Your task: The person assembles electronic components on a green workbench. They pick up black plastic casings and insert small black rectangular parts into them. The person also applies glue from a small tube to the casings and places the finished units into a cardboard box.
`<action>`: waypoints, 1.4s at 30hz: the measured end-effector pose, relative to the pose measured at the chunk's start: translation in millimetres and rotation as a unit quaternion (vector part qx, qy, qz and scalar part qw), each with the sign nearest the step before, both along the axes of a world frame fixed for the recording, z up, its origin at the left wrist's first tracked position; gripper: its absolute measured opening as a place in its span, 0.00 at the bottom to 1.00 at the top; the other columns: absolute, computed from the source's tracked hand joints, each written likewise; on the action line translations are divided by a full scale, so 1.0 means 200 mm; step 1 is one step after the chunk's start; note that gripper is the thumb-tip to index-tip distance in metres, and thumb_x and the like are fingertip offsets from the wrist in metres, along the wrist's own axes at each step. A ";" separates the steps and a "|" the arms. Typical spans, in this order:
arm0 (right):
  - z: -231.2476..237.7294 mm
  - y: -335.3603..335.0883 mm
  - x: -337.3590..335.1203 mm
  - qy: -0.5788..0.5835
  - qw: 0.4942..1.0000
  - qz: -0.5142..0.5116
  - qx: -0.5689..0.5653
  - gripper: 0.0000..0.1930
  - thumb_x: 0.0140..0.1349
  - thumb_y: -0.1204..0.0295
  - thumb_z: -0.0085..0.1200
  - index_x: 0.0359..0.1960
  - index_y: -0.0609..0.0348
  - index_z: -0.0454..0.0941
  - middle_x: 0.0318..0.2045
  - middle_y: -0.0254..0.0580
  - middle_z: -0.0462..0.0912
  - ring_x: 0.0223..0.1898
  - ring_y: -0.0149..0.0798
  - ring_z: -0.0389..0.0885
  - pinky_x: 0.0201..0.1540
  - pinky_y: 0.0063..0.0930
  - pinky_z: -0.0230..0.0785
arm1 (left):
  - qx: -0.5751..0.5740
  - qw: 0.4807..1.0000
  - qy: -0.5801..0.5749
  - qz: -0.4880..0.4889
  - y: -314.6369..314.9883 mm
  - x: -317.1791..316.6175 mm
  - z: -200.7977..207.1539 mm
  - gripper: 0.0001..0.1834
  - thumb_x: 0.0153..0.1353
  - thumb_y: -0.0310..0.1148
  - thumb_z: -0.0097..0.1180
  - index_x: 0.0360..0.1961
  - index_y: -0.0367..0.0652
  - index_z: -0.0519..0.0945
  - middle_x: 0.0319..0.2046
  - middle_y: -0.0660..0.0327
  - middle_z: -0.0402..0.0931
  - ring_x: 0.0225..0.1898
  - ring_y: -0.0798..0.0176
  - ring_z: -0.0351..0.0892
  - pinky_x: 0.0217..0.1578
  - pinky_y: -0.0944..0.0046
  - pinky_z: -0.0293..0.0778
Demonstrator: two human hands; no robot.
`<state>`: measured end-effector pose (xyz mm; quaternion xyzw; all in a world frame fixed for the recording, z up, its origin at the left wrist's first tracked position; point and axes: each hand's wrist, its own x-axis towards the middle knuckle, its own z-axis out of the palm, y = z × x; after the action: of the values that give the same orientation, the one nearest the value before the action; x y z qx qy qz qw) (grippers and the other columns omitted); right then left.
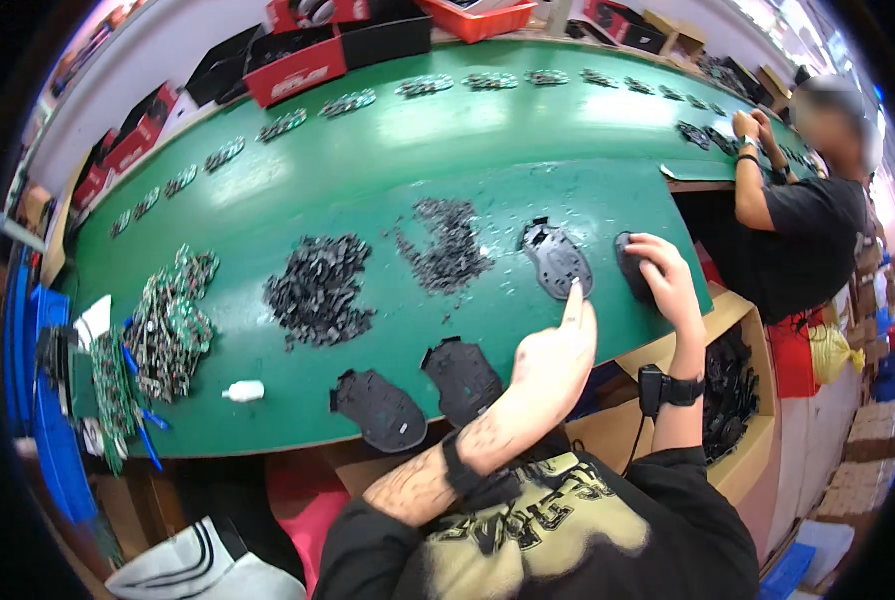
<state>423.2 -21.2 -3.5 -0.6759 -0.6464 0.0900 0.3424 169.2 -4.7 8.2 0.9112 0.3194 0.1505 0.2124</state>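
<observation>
In front of me on the green table lies a black mouse bottom shell (555, 258), its inner side up. My left hand (557, 355) reaches over it, index finger stretched out with the tip on the shell's near end; its other fingers are mostly hidden. At the table's right edge, my right hand (665, 275) has its fingers curved over another dark mouse shell (631, 266). Two more black mouse shells, one on the left (379, 410) and one beside my left forearm (462, 380), rest along the front edge.
A heap of small black parts (319, 290) and a looser pile (445, 245) lie mid-table. Green circuit boards (172, 325) are piled left, near a small white bottle (244, 391). More boards (347, 103) line the back. A cardboard box (757, 380) stands right; a co-worker (807, 220) sits beyond.
</observation>
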 end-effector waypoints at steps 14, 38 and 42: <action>-0.01 -0.17 -0.48 -0.110 0.982 -0.153 0.003 0.13 0.48 0.71 0.65 0.32 0.61 0.76 0.23 0.39 0.70 0.33 0.42 0.68 0.38 0.34 0.63 | 0.054 0.997 0.038 -0.029 -0.14 -0.28 -0.03 0.26 0.48 0.25 0.51 0.51 0.29 0.70 0.54 0.43 0.68 0.23 0.62 0.79 0.21 0.65 0.76; 0.06 -0.11 -1.68 0.745 0.509 0.188 -0.388 0.24 0.67 0.53 0.43 0.56 0.58 0.63 0.33 0.40 0.75 0.18 0.28 0.70 0.16 0.18 0.61 | -0.055 0.925 -0.305 0.219 -0.16 -1.22 0.04 0.20 0.43 0.32 0.70 0.41 0.41 0.83 0.23 0.61 0.75 0.21 0.65 0.74 0.22 0.68 0.71; 0.03 -0.13 -1.62 0.793 0.472 0.180 -0.342 0.17 0.64 0.56 0.49 0.42 0.57 0.67 0.19 0.31 0.68 0.12 0.23 0.58 0.14 0.17 0.52 | -0.065 0.931 -0.310 0.181 -0.17 -1.24 0.03 0.25 0.44 0.32 0.70 0.46 0.40 0.81 0.18 0.65 0.70 0.17 0.69 0.69 0.18 0.69 0.67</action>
<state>98.9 -47.9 3.5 -0.2482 -0.1247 0.8607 0.4267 -78.0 -38.6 14.0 0.7305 0.4060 0.4399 0.3287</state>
